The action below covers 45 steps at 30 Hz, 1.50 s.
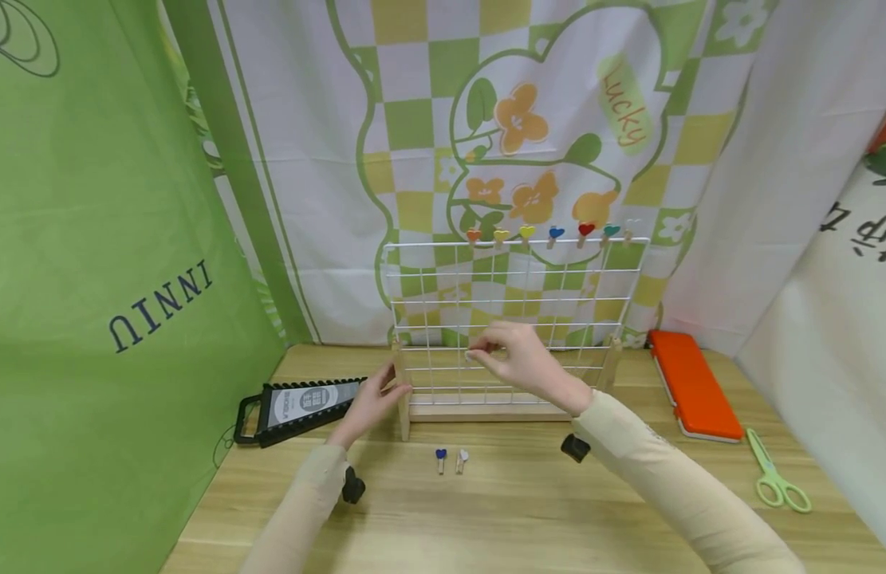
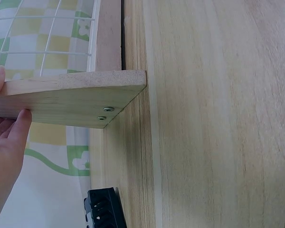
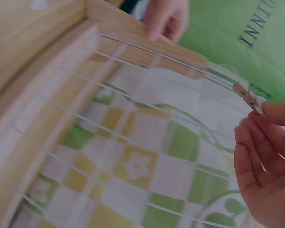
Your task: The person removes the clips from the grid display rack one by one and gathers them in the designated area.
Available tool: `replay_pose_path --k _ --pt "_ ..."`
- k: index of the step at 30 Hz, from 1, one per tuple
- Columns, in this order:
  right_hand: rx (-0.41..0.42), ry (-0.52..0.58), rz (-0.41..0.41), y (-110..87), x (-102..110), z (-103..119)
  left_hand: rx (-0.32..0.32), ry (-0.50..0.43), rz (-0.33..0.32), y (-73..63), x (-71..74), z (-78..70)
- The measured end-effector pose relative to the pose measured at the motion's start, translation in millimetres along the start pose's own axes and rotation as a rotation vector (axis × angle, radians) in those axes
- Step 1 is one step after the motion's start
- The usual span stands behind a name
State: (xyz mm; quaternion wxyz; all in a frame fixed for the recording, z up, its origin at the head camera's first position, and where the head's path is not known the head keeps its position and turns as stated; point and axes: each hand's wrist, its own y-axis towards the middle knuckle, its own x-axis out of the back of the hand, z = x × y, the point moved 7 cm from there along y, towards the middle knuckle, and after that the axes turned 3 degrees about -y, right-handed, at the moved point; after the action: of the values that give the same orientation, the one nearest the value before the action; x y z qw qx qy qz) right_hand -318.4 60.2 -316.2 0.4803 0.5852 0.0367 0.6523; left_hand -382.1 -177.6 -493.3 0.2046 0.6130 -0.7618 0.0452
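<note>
A person in cream sleeves works at a light wooden table (image 1: 486, 518). On it stands an upright white wire grid panel (image 1: 529, 300) set in a pale wooden stand (image 1: 486, 413).

The right hand (image 1: 521, 359) is in front of the grid's lower part, pinching a small natural-wood clothespin (image 3: 248, 97) between thumb and index finger. A bit of white shows on the clothespin beside the fingertips. In the right wrist view the clothespin points away from the hand, its other fingers gently bent.

The left hand (image 1: 371, 402) grips the left wooden upright (image 1: 403, 414) of the stand, thumb on one side and fingers on the other. Two metal screw heads (image 2: 108, 109) show low on that upright's outer face.

Seven heart-topped clothespins (image 1: 555, 233) line the grid's top bar, left to right: orange, yellow-orange, yellow, blue, red, teal and a pale one. On the table in front of the stand lie a clothespin with a dark blue heart (image 1: 441, 460) and, just beside it, one with a white heart (image 1: 462, 461).

A black-and-grey toothed holder with a handle (image 1: 306, 405) lies left; a flat orange-red case (image 1: 694, 387) and light green scissors (image 1: 773, 478) lie right.
</note>
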Motion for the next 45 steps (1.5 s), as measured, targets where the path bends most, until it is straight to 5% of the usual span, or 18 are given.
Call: replay_pose_path --k 6,14,18,22,27,39,45 --pt "-0.061 0.022 0.081 -32.9 -37.3 -18.3 0.009 0.0 0.013 0.6 -1.2 -1.3" --pt "-0.186 0.081 0.235 -75.6 -85.2 -43.1 0.019 0.018 0.053 -12.7 0.7 -33.5" --pt "-0.239 0.108 0.275 -92.9 -103.3 -54.3 0.014 0.019 0.05 -11.9 0.6 -33.4" --pt "-0.289 0.138 0.323 -106.3 -119.2 -61.6 0.007 0.011 0.029 -3.9 -0.9 -15.3" --pt "-0.326 0.17 0.38 -115.7 -132.7 -64.4 -0.019 0.0 0.0 1.9 -0.8 -1.0" --pt "-0.372 0.206 0.425 -122.0 -143.3 -66.7 -0.013 0.005 0.027 0.4 -0.5 -5.7" --pt "-0.323 0.218 0.424 -120.0 -143.8 -62.1 -0.032 -0.008 -0.002 0.7 0.6 0.0"
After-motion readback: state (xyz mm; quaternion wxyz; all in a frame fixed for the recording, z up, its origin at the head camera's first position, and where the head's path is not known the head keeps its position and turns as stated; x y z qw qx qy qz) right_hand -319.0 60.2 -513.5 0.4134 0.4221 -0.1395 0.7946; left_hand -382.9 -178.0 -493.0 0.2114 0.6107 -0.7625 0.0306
